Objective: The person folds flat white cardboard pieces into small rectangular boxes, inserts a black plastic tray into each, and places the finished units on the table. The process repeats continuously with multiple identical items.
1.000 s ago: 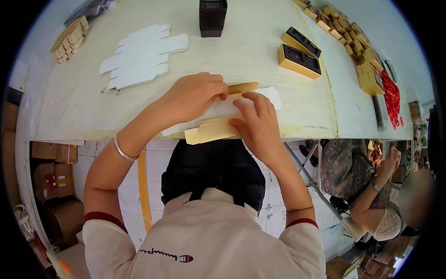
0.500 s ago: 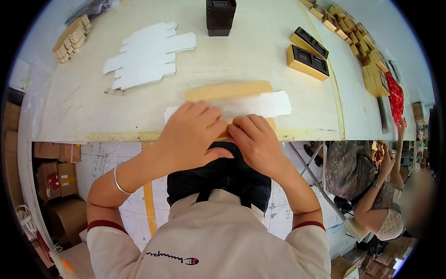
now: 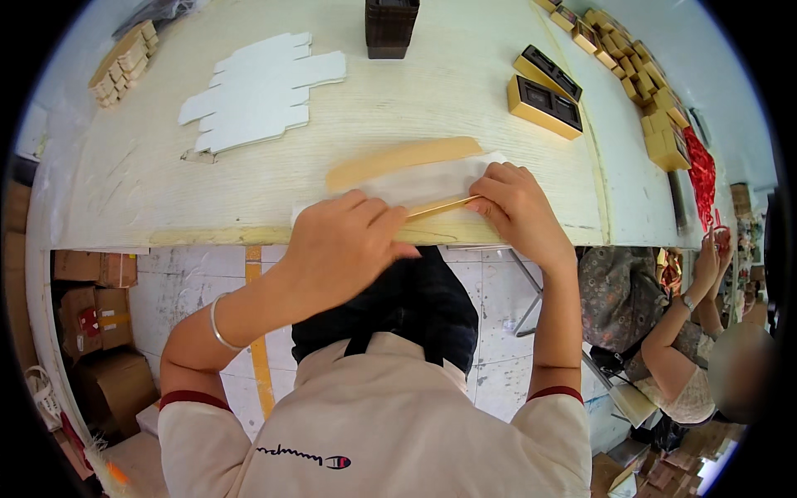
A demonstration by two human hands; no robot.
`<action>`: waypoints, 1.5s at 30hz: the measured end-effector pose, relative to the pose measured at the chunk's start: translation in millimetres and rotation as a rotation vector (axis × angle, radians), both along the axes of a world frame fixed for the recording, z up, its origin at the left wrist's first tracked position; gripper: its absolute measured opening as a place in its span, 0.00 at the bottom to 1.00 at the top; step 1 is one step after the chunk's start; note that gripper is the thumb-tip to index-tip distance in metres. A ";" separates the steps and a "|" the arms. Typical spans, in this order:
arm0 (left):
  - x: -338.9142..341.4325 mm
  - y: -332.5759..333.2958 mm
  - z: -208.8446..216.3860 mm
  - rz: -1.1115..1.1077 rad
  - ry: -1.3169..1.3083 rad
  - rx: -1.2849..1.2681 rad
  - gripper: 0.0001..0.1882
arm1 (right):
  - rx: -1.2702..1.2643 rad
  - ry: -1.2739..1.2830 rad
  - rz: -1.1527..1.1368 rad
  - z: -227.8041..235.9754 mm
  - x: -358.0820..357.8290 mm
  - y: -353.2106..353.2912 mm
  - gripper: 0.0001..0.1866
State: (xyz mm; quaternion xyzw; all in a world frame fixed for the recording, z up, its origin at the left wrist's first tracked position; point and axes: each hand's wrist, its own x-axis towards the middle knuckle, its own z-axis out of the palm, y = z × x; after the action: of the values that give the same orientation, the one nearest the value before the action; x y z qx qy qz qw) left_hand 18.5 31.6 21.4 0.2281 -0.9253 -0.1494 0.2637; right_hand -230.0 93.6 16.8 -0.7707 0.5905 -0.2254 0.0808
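A flat cardboard box blank, white inside with gold edges, lies near the table's front edge. Its far gold strip rests on the table, and its near gold strip is lifted between my hands. My right hand pinches the right end of that near strip between thumb and fingers. At the strip's left end my left hand has its fingers curled over the blank, with the thumb pointing right. The left fingertips are partly hidden.
A stack of white box blanks lies to the left. Dark plastic trays are stacked at the far middle. Two gold boxes with black inserts stand to the right. Farther right, another person works beside many gold boxes.
My right hand has slid to the right along the near strip, away from my left hand. The left hand has stayed nearly in place. The near strip now shows between the hands.
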 end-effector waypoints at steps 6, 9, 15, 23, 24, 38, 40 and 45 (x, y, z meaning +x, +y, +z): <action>1.6 -65.5 17.4 0.058 -0.007 0.137 0.17 | 0.112 0.076 0.056 14.9 -4.8 -2.7 0.08; -9.3 -73.4 9.5 -0.003 -0.164 0.698 0.22 | -0.142 0.319 -0.066 8.1 17.9 6.6 0.09; -10.3 -44.1 -3.5 -0.108 0.039 0.263 0.22 | -0.305 0.566 -0.230 1.5 48.7 17.7 0.27; -14.2 -37.2 -2.8 -0.152 -0.096 0.455 0.10 | -0.251 0.289 0.225 -12.2 43.6 17.9 0.20; -14.2 -36.5 -2.8 -0.143 -0.104 0.458 0.09 | -0.235 0.195 0.244 -13.8 40.4 15.5 0.17; 4.7 -34.7 -3.9 -0.468 -0.139 0.520 0.19 | 0.031 -0.463 0.180 -20.6 35.6 13.8 0.10; -4.2 -32.3 -8.6 -0.426 -0.105 0.422 0.18 | 0.025 -0.475 0.111 -18.9 43.7 15.7 0.11; -27.3 -17.9 -9.9 -0.227 -0.040 0.358 0.14 | 0.018 -0.522 0.007 -16.9 61.7 16.7 0.15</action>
State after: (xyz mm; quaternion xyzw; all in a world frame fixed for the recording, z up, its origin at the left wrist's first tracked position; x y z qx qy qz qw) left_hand -8.9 13.7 11.5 0.1684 -0.9088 -0.3355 0.1820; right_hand -168.3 110.3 -0.1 -0.6877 0.5490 -0.4110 0.2382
